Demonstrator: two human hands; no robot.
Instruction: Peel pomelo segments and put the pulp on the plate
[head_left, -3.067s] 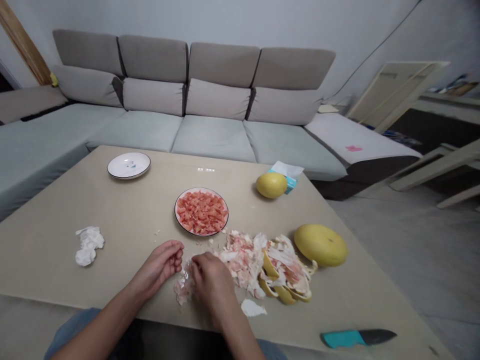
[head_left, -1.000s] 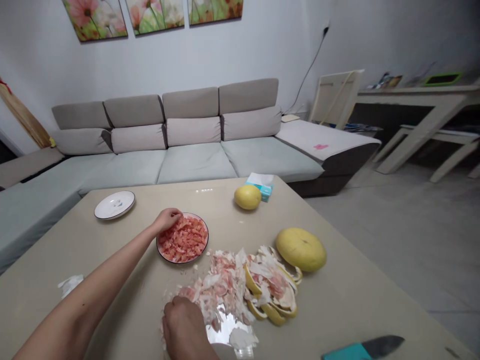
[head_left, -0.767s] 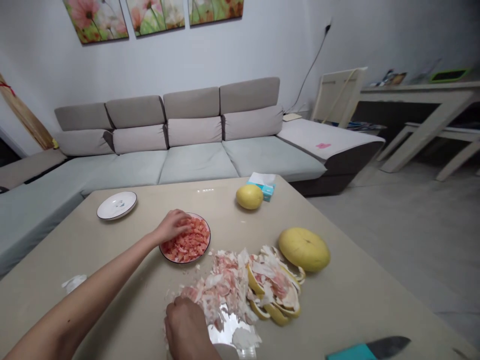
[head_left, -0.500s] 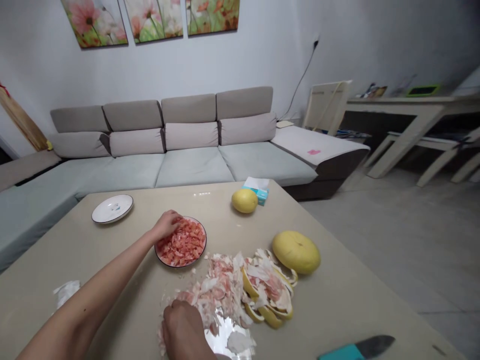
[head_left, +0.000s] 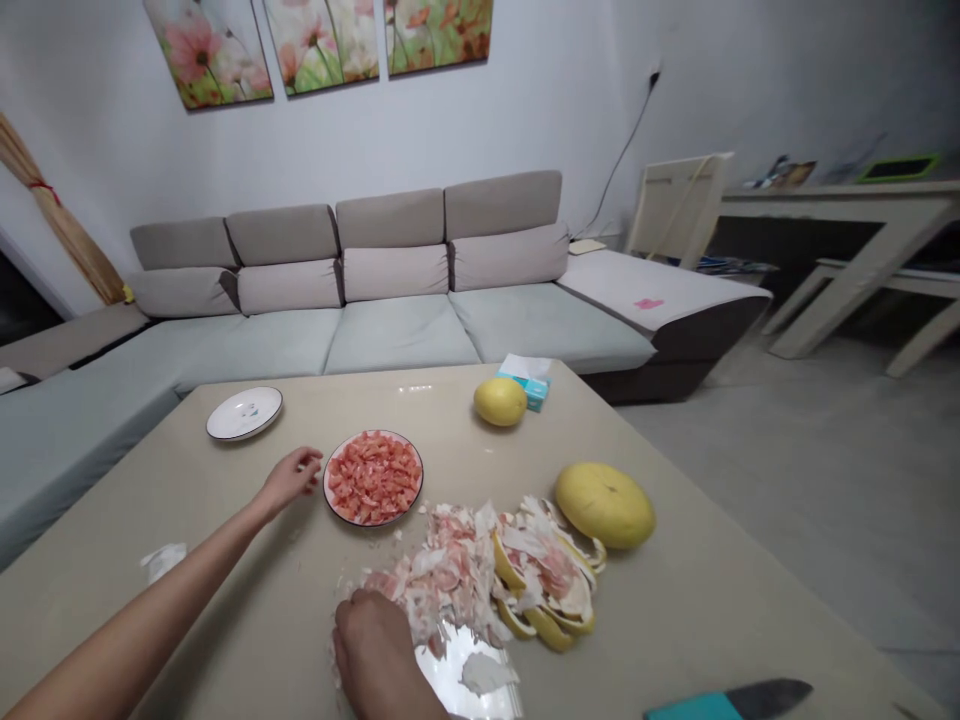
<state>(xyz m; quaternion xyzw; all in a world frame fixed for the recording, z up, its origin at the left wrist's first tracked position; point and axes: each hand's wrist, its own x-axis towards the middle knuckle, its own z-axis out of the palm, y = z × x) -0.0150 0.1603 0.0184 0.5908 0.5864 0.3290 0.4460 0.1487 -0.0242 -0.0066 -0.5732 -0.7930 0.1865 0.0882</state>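
A plate (head_left: 411,493) full of pink pomelo flesh pieces sits mid-table. My left hand (head_left: 289,478) hovers just left of its rim, fingers loosely curled and apart, with nothing seen in them. My right hand (head_left: 375,655) rests near the table's front edge, closed in a fist on the left end of a heap of pink-and-white pomelo membrane scraps (head_left: 450,575); what it grips is hidden. Yellow rind pieces (head_left: 551,625) lie at the heap's right side.
A whole pomelo (head_left: 604,504) lies right of the heap, a smaller one (head_left: 499,401) by a tissue pack (head_left: 528,382) farther back. A second white plate (head_left: 244,414) is back left, crumpled tissue (head_left: 165,560) left. A teal-handled knife (head_left: 724,700) lies front right. A grey sofa (head_left: 390,330) is behind.
My left hand has drawn back from over the plate of pomelo pieces to just left of its rim. My right hand has stayed on the scrap heap.
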